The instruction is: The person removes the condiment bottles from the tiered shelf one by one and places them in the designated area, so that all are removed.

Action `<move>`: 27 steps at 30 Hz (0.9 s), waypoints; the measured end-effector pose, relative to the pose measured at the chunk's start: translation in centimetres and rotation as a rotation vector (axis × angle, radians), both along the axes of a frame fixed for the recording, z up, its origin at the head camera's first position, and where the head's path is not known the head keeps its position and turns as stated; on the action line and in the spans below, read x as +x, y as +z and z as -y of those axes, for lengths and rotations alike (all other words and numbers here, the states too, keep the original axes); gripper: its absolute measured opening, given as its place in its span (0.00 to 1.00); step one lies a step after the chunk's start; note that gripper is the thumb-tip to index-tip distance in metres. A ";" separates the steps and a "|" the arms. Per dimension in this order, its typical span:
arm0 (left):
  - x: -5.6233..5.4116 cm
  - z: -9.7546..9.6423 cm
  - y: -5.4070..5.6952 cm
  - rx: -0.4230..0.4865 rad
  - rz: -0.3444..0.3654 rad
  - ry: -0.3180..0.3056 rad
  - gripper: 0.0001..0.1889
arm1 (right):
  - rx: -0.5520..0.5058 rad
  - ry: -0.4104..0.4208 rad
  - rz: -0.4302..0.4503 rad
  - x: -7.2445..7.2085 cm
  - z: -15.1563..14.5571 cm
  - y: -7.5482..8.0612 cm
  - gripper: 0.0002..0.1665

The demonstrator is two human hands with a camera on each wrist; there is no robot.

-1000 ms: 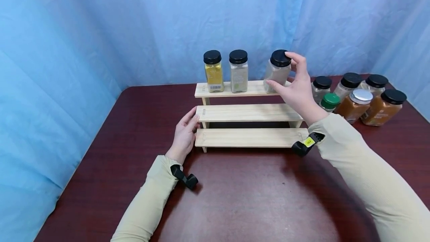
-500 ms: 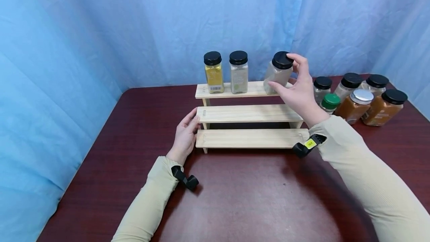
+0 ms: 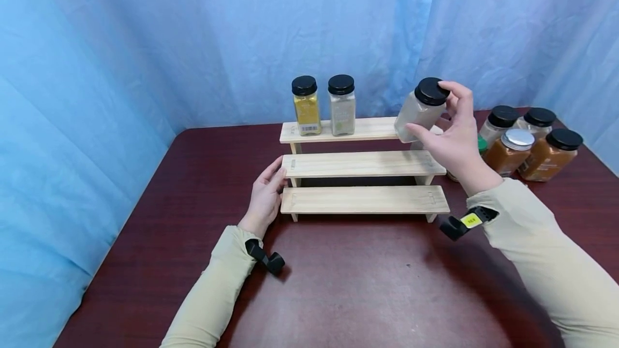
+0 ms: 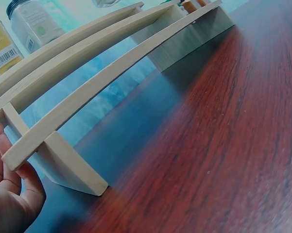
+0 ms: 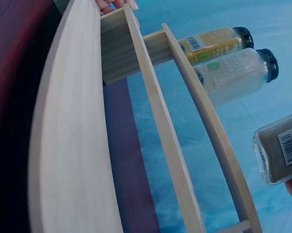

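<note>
My left hand (image 3: pixel 263 197) grips the left end of a three-step wooden rack (image 3: pixel 358 164), thumb in front; in the left wrist view its fingers curl by the lower steps. My right hand (image 3: pixel 456 136) holds a black-lidded spice jar (image 3: pixel 417 114) of greyish powder between thumb and fingers, lid end leaning right. This jar overlaps the top step's right end in the head view; the right wrist view shows its base and barcode (image 5: pixel 289 145) apart from the step. A yellow spice jar (image 3: pixel 307 114) and a pale spice jar (image 3: pixel 343 114) stand upright on the top step's left half.
Right of the rack, several jars stand grouped on the dark red table (image 3: pixel 348 278): a silver-lidded brown jar (image 3: pixel 505 156), a black-lidded brown jar (image 3: pixel 548 161) and others behind. My right hand partly hides a green-lidded jar (image 3: pixel 482 144). Blue curtains (image 3: pixel 232 42) enclose the back and sides.
My right hand has moved right with the greyish jar, which leans further now. That hand now covers most of the green-lidded jar and its neighbour. My left hand has stayed on the rack.
</note>
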State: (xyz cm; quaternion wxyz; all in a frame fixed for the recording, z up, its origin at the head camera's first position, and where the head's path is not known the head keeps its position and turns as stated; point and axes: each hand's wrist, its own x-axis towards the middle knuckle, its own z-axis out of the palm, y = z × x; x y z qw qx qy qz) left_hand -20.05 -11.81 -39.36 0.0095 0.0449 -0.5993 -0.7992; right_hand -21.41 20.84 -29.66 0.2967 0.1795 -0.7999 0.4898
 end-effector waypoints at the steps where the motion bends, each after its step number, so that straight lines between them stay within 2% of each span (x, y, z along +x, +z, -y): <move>1: 0.0 0.0 0.0 0.001 0.002 -0.001 0.23 | 0.000 0.007 -0.006 0.2 -0.3 0.0 0.47; 8: -0.2 0.4 0.4 0.001 0.043 -0.033 0.23 | 0.057 0.008 -0.041 1.9 -2.1 -0.6 0.48; 16: -0.5 1.3 1.5 -0.091 0.124 -0.106 0.26 | 0.129 0.039 -0.054 3.8 -3.6 -1.4 0.50; 21: -0.6 1.9 2.0 -0.131 0.141 -0.140 0.27 | 0.180 0.076 -0.083 4.8 -4.6 -1.8 0.52; 25: -0.7 1.9 2.3 -0.101 0.137 -0.155 0.27 | 0.221 0.098 -0.121 5.8 -5.8 -2.3 0.43; 27: -0.7 1.9 2.4 -0.064 0.143 -0.159 0.27 | 0.238 0.089 -0.147 6.3 -6.3 -2.7 0.47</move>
